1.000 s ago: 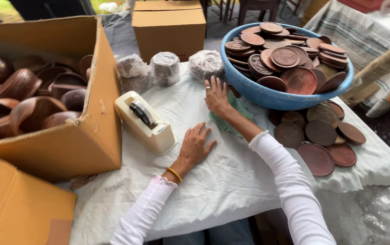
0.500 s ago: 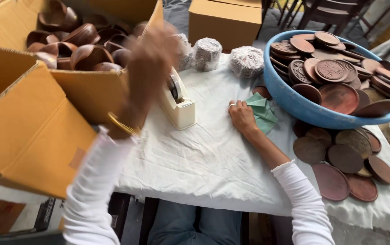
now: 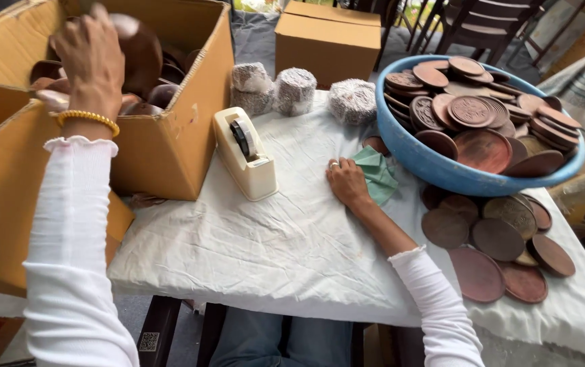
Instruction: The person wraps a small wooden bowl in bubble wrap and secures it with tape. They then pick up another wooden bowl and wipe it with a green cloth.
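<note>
Reaching into the large open cardboard box [image 3: 170, 136] at the left, the left hand [image 3: 92, 58] is closed around a smooth, dark brown wooden bowl [image 3: 139, 51], which is held just above the pile inside. More rounded bowls of the same glossy wood [image 3: 51, 71] are heaped in that box, partly hidden by its corrugated walls and front flap. A beaded yellow bracelet [image 3: 88, 117] is worn at the wrist, above a white ribbed sleeve with a frilled cuff.

The right hand [image 3: 348, 182] is laid flat, fingers loosely together, on the wrinkled white cloth [image 3: 272, 238] that covers the table; nothing is gripped by it, though a folded green cloth [image 3: 376, 174] is touched at its outer edge. A ring is seen on one finger.

A cream plastic tape dispenser [image 3: 245, 153] is set between the box and the right hand. Behind it, three squat bundles wrapped in grey netted foam [image 3: 296, 90] are lined up. At the right, a round blue plastic basin [image 3: 442, 166] is filled with flat, reddish-brown wooden discs [image 3: 472, 112], some carved. More plain discs [image 3: 496, 238] are spread overlapping on the cloth below the basin's rim. A closed cardboard box [image 3: 326, 41] is placed beyond the table, with dark chairs further back.
</note>
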